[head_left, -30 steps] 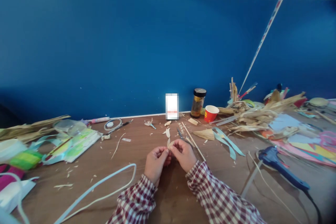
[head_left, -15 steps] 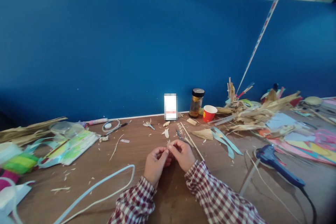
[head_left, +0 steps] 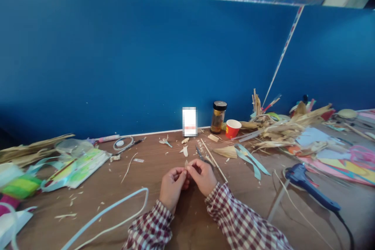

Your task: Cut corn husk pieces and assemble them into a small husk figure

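Observation:
My left hand [head_left: 172,185] and my right hand [head_left: 202,176] meet over the brown table [head_left: 140,179], fingers pinched together on a small pale piece of dried husk [head_left: 186,164] that sticks up between them. Both wrists wear red-and-white checked sleeves. Just beyond my right hand lie small scissors [head_left: 199,152] and a thin wooden stick [head_left: 214,160]. Loose husk scraps [head_left: 184,150] are scattered ahead of my fingers.
A dark-lidded jar [head_left: 218,117] and a red paper cup [head_left: 233,129] stand by the blue partition. A heap of dried husks [head_left: 290,129] lies at the right, a blue glue gun [head_left: 310,188] nearer. Light blue strips [head_left: 105,215] curve at the left, beside coloured packets [head_left: 73,168].
The view has tilted slightly, so everything sits a little lower and further left. My hands stay together, and less of the husk piece shows above my fingers.

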`<state>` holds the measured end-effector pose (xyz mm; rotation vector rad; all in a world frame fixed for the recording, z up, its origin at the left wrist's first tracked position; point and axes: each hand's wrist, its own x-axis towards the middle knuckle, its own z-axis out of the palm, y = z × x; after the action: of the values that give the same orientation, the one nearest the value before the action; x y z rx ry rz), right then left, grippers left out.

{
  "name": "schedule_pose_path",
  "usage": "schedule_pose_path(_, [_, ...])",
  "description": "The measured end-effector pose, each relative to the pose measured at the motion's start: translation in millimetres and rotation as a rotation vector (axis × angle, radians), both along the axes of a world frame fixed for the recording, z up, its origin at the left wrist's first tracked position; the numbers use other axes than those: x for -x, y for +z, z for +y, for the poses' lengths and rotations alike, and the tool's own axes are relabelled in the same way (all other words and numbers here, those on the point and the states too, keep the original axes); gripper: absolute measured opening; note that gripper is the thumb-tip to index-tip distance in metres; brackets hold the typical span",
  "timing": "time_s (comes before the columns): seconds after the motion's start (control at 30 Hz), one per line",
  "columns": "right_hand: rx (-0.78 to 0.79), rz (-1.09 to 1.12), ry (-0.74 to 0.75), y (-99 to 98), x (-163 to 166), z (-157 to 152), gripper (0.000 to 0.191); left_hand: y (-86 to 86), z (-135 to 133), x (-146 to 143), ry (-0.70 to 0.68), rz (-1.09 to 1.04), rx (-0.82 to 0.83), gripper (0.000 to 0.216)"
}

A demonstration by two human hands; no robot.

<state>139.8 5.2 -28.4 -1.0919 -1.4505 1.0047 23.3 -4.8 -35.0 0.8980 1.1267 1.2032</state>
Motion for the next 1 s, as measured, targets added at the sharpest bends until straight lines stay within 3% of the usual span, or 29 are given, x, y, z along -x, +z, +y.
schedule_pose_path(0.27, [0.022, -0.021, -0.002, -3.2, -0.3, 1.7, 0.020, 1.5, -0.7, -0.1, 0.003, 0.002, 0.009, 0.030])
schedule_pose_path(1.0, [-0.097, -0.124, -0.068, 3.2, 2.3, -4.2, 0.016, -0.6, 1.0, 0.1, 0.015, -0.032, 0.011, 0.032])
